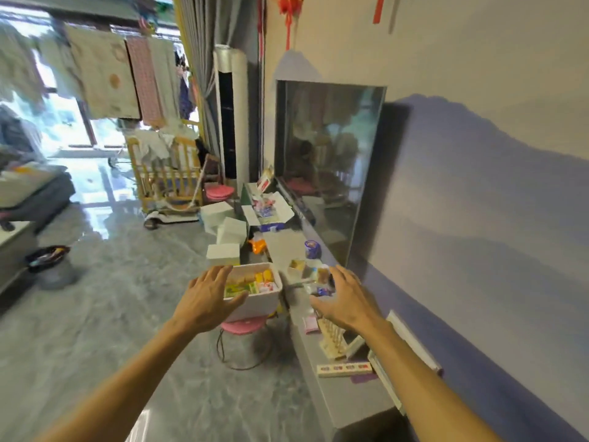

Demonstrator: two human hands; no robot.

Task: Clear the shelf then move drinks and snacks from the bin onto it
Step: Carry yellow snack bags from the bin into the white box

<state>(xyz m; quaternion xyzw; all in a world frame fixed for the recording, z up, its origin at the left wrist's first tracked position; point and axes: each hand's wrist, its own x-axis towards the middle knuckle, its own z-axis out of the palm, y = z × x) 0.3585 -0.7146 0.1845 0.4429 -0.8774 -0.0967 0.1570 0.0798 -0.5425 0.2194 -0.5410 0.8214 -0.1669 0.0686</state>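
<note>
- My left hand [207, 301] is reaching forward, fingers spread, gripping nothing.
- The white bin [261, 305] is sitting on a pink stool [243, 326], holding snack packs [242, 287] (labels blurred), just beside the shelf.
- The grey shelf [338, 400] is carrying a purple jar [312, 249].
- My right hand [349, 303] is hovering over the shelf, fingers spread, empty.

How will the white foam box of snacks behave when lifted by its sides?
The white foam box looks thick-walled and stiff, so it should keep its shape. The packed snacks add weight, so hard squeezing might dent the foam. The pink stool under it looks narrower, so a push might tip it.
</note>
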